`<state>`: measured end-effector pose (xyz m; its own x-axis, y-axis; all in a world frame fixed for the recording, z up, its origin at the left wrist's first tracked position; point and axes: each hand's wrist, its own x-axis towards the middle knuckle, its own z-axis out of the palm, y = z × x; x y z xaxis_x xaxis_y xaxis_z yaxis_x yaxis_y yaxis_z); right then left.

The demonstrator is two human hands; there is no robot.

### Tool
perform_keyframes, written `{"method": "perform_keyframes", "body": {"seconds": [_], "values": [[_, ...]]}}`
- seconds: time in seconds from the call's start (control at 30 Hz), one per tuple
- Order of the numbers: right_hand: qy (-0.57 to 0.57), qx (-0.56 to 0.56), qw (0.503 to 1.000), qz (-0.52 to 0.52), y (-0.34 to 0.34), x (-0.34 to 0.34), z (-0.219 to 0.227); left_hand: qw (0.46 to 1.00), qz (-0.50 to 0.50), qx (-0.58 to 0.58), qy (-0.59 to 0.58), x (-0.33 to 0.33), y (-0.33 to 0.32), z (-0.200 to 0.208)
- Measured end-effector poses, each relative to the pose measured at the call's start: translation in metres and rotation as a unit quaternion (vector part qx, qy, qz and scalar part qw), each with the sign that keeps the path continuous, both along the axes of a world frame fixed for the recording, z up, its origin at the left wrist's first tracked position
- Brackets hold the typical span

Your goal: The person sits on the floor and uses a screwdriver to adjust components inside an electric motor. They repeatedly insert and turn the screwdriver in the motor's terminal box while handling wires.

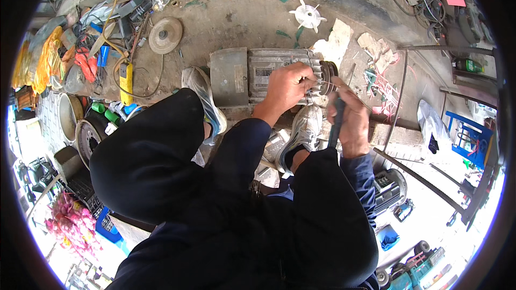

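Note:
A grey electric motor [269,75] with a ribbed body lies on its side on the ground between my shoes. At its right end sits a dark round end part [329,72]. My left hand [290,83] is closed over the motor's ribbed edge, its fingers pinched by a thin, light-coloured piece that I cannot make out clearly. Just right of that end, my right hand [352,118] grips a dark-handled tool [336,123], its handle pointing down toward my knee. Motion smears the right fingers, and the tool's working end cannot be made out.
A white fan wheel [307,16] lies beyond the motor. Left are a round metal disc [165,35], a yellow pendant control [126,83] on a cable, and piled tools. Right are pink wire scraps [384,94] and a rebar frame [422,180]. My shoes [207,99] flank the motor.

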<state>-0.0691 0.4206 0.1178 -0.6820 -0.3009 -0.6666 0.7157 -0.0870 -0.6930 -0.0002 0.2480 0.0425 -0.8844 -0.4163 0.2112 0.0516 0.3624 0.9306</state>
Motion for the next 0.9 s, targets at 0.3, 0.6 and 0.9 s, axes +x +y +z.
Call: {"method": "perform_keyframes", "body": {"seconds": [0.3, 0.6, 0.9], "values": [[0.218, 0.057, 0.967, 0.12, 0.012, 0.005, -0.006, 0.998, -0.016, 0.049, 0.023, -0.004, -0.005, -0.003], [0.468, 0.131, 0.816, 0.312, 0.007, -0.021, -0.023, 0.996, -0.031, 0.073, -0.03, -0.001, -0.009, -0.004], [0.503, 0.277, 0.698, 0.428, 0.05, -0.024, 0.003, 0.997, -0.038, 0.06, 0.018, -0.003, -0.007, -0.007]]}}
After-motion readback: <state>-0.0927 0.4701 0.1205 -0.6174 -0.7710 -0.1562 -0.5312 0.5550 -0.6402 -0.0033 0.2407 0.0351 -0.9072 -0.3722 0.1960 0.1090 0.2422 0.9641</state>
